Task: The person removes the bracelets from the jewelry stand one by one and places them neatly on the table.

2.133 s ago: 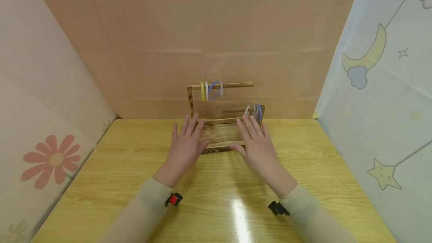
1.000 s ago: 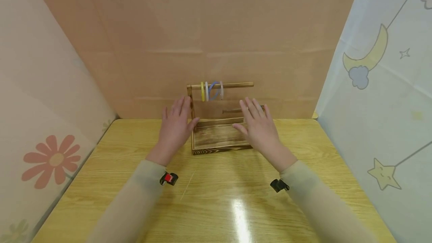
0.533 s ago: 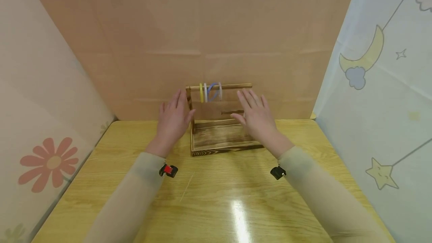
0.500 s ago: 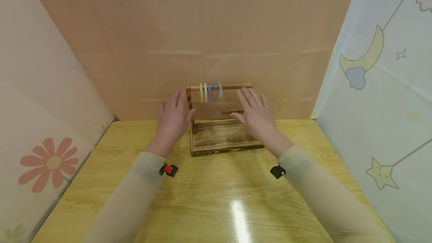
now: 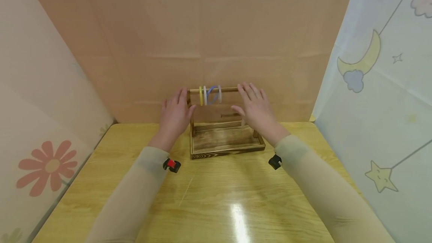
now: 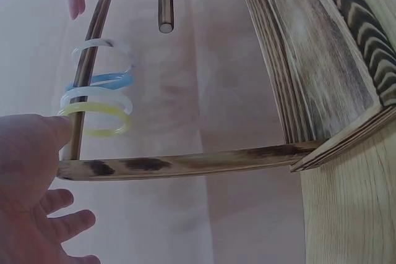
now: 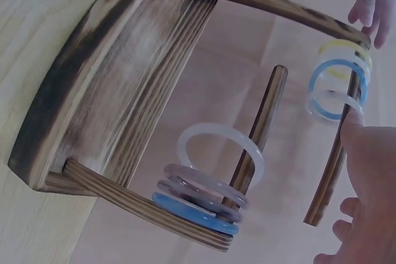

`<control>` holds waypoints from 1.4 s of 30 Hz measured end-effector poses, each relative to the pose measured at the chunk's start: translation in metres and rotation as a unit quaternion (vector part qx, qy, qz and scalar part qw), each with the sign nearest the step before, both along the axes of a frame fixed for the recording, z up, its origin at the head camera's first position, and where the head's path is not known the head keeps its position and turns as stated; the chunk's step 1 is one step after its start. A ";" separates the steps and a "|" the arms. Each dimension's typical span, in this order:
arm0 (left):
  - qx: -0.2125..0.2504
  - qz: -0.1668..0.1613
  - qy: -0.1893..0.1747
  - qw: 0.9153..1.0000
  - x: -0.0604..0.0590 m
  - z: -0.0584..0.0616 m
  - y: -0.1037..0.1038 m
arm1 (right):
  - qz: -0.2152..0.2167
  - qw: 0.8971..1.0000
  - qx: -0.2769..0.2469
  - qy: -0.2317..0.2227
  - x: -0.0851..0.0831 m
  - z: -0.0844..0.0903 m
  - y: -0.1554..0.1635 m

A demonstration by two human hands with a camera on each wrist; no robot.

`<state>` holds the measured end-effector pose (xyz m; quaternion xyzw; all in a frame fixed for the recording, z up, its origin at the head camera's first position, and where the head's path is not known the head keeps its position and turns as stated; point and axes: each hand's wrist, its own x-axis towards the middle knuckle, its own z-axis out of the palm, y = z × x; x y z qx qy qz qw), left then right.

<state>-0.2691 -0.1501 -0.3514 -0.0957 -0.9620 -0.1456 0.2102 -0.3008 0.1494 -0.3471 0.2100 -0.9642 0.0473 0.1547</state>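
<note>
A brown wooden bangle stand [image 5: 222, 140] has a tray base and two rods at different heights. On the upper rod [image 5: 231, 89] hang a yellow bangle [image 5: 200, 96], a white bangle [image 5: 205, 96], a blue bangle [image 6: 111, 81] and a pale clear bangle [image 5: 220, 95]. My left hand [image 5: 173, 117], fingers extended, is beside the top of the left post. Near the upper rod's free end is my right hand [image 5: 258, 113], also with extended fingers. Whether either touches the stand, I cannot tell. The lower rod [image 7: 263, 115] carries several bangles, including a blue one [image 7: 195, 214], mostly hidden in the head view.
The stand sits on a yellow wood-grain table [image 5: 209, 194] near its back edge. A brown backdrop [image 5: 216, 29] rises behind it. Patterned white panels [image 5: 388, 115] flank both sides.
Both hands have risen from over the tray to the height of the upper rod, the left also moving outward. The stand and bangles keep their places; the head view has shifted slightly.
</note>
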 end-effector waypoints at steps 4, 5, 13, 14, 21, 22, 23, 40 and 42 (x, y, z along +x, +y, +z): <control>0.000 -0.006 0.005 1.000 -0.004 -0.003 0.002 | -0.002 1.000 -0.006 -0.013 -0.007 0.002 0.001; -0.002 -0.007 0.005 1.000 -0.004 -0.003 0.002 | -0.002 1.000 -0.006 -0.014 -0.008 0.002 0.001; -0.009 -0.011 0.008 1.000 -0.008 -0.005 0.007 | -0.004 0.999 -0.016 -0.028 -0.015 0.002 0.003; -0.007 -0.012 0.005 1.000 -0.008 -0.005 0.007 | -0.004 0.999 -0.018 -0.031 -0.015 0.002 0.003; 0.002 -0.015 -0.006 1.000 -0.008 -0.006 0.008 | -0.005 0.999 -0.028 -0.034 -0.017 0.000 0.002; 0.003 -0.015 -0.006 1.000 -0.008 -0.005 0.008 | -0.005 0.999 -0.028 -0.032 -0.017 0.000 0.002; 0.004 -0.014 -0.007 1.000 -0.008 -0.005 0.009 | -0.005 0.999 -0.028 -0.032 -0.017 0.000 0.003; 0.035 -0.013 -0.001 0.999 -0.024 0.000 0.009 | -0.002 0.999 -0.031 0.010 -0.004 0.001 0.002; 0.041 -0.018 -0.002 0.999 -0.026 0.000 0.009 | -0.002 0.999 -0.035 0.012 -0.003 0.001 0.002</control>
